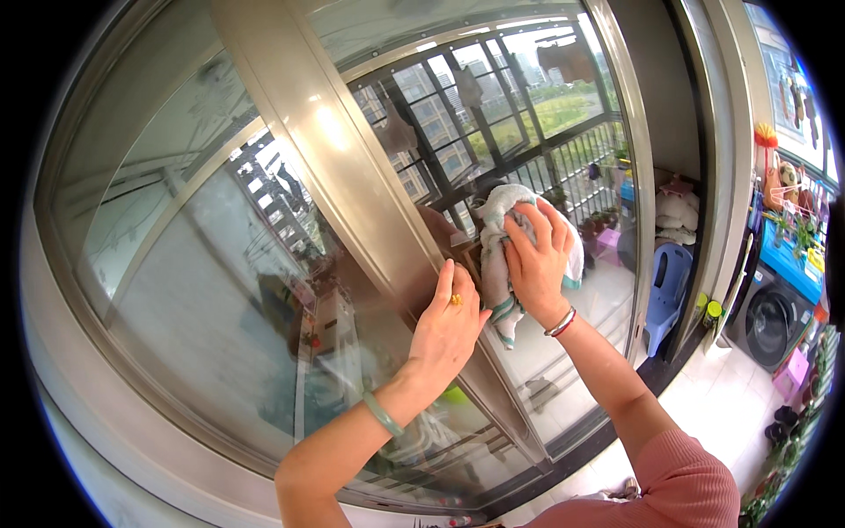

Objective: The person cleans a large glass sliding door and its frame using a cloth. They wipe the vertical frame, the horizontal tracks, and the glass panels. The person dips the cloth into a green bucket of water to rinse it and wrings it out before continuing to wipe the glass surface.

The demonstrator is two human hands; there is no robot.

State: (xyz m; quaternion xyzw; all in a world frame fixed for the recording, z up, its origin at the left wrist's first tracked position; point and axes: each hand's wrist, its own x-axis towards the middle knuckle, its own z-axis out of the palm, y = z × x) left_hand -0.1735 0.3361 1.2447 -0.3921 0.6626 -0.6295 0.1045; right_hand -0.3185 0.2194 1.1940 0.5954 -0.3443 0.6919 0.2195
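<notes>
My right hand [539,266] presses a bunched white and grey towel [495,268] with green edging against the glass pane [581,326] of a sliding door. Its fingers spread over the cloth and hold it, and a bangle circles the wrist. Beside it, lower and to the left, my left hand [444,321] rests on the door's metal frame [352,167] with its fingers extended. A gold ring sits on one finger, and a pale green bangle is on that forearm. The pane mirrors a balcony with railings and hanging items.
To the left stands another glass pane [211,255] in its metal frame. Beyond the door's right edge are a blue plastic chair [668,286], a dark washing machine [768,321], a pink box [791,373] and potted plants [799,231]. Dark shoes [780,424] lie on the tiled floor.
</notes>
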